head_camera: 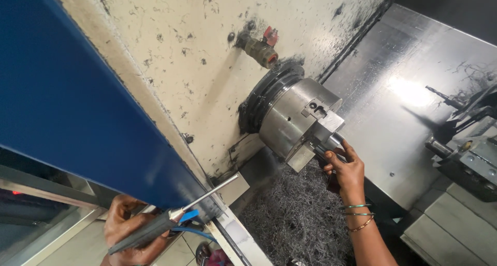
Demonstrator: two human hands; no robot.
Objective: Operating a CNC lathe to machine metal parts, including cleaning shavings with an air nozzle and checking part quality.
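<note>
Right hand (346,172) around dark workpiece (331,150) at steel chuck (297,120), fingers beneath.

Blue door panel (67,90) hides part of the left hand (127,230), and the air gun (171,217) hose runs off the bottom edge. Right hand (346,170) covers most of the dark metal part (331,148) in the chuck (297,118). Tool turret (468,152) is cut off on the right.

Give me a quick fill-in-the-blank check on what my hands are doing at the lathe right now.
The left hand holds an air ____ with a thin metal nozzle.
The right hand grips a dark workpiece at the steel ____.
Metal ____ lie piled below the right hand.
The wrist with bangles is the ____ one.

Missing: gun; chuck; shavings; right
</note>
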